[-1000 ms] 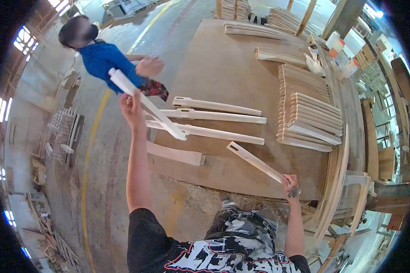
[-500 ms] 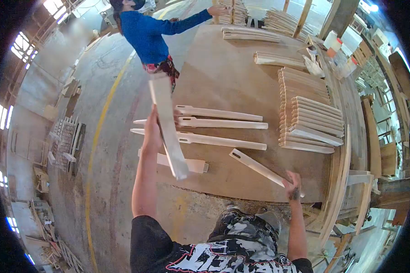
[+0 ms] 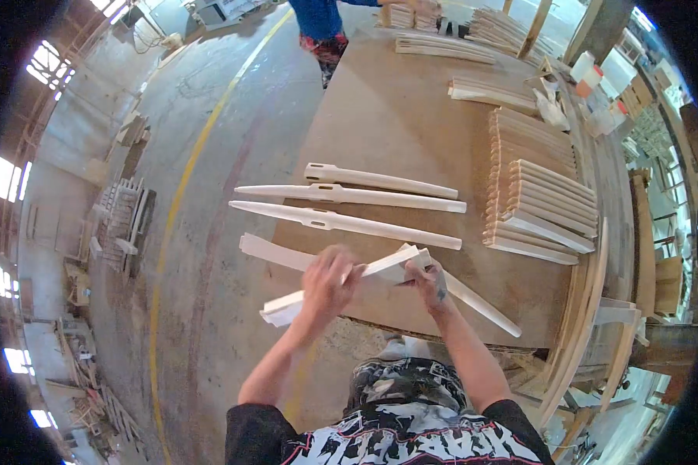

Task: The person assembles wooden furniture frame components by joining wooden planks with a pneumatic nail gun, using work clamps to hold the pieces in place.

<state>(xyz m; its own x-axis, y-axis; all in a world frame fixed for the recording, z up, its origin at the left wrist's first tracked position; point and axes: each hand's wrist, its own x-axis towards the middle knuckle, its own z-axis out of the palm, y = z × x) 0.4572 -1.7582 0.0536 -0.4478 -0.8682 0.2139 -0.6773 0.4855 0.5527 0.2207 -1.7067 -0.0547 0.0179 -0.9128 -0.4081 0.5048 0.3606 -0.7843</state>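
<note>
My left hand [image 3: 327,284] grips the middle of a pale wooden piece [image 3: 283,308] held level over the near edge of the workbench [image 3: 372,132]. My right hand [image 3: 428,276] holds the same piece at its right end, where it meets the slotted end of a long wooden leg [image 3: 481,304] lying diagonally on the bench. A flat curved piece [image 3: 267,250] lies just behind my hands. Three long tapered legs [image 3: 349,223] lie side by side further back.
Stacks of shaped wooden parts [image 3: 535,194] fill the bench's right side, with bottles [image 3: 597,77] at the far right. Another person [image 3: 322,23] in a blue top stands at the bench's far end. Curved chair frames [image 3: 589,310] lean at the right edge. Concrete floor with a yellow line [image 3: 178,201] lies left.
My left hand brought the wooden piece down from upright to level at the bench's near edge. My right hand let go of the diagonal leg's near end and took the piece's right end. The other person walked further away.
</note>
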